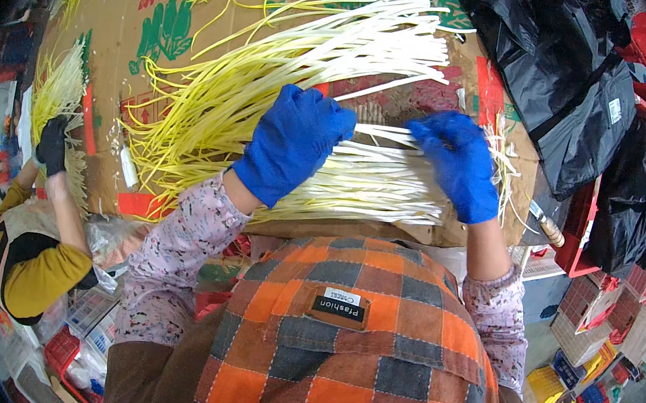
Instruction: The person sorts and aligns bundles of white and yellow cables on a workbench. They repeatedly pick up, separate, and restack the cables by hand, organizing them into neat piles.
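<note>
My left hand (297, 143), in a blue glove, is closed around a few yellow chive stalks (384, 131). Their white stem ends stretch across to my right hand (456, 164), gloved in the same blue and slightly blurred. Its fingertips pinch those ends, though the exact grip is hidden. Beneath and in front of both hands lies a loose layer of yellow chives (386, 185), white stems to the right and yellow leaves to the left. Beyond my left hand spreads a larger heap of yellow chives (375, 40), pointing the same way.
Flattened printed cardboard (117, 46) covers the table. Stem scraps (498, 145) and a wooden-handled knife (546, 223) lie right. Black plastic bags (559, 80) and red crates (575, 235) crowd the right side. At left, a co-worker's dark-gloved hand (53, 144) holds chives.
</note>
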### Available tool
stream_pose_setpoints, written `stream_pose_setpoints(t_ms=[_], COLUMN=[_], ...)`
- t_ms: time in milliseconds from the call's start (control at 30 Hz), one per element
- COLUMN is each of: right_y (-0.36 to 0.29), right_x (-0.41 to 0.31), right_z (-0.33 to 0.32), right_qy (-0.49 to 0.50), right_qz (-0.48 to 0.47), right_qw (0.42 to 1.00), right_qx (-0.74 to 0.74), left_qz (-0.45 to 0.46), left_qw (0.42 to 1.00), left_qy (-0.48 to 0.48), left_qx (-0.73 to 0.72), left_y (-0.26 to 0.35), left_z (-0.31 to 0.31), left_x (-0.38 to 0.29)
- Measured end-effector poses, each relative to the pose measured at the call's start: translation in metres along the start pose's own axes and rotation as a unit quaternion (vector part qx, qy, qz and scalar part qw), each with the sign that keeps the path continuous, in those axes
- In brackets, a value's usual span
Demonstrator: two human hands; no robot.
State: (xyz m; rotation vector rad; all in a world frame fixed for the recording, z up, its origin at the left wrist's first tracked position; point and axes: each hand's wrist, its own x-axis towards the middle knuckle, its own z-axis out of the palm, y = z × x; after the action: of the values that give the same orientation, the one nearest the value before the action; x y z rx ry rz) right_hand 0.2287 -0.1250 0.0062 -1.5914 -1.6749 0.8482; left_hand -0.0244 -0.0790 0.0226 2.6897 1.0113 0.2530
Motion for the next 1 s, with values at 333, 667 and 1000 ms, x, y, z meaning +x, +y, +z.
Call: stream_pose_setpoints(t_ms=[333,667,1000], right_y=[0.026,-0.004,-0.008], right_x=[-0.042,-0.036,0.027], right_z=[-0.063,-0.053,0.047], right_qy=[0.103,0.081,-0.145], right_qz=[0.032,-0.078,-0.116], right_qw=[0.985,0.957,0.938], right_qx=[-0.131,-0.268,-0.292], left_qz=[0.067,-0.052,-0.049], left_qw=[0.993,0.974,0.990], left_qy=[-0.015,0.168,0.098], left_qx=[0.096,0.143,-0.085], left_y=[-0.030,-0.035,-0.013], left_z=[-0.013,-0.025,-0.012], left_x=[0.012,0.016,-0.025])
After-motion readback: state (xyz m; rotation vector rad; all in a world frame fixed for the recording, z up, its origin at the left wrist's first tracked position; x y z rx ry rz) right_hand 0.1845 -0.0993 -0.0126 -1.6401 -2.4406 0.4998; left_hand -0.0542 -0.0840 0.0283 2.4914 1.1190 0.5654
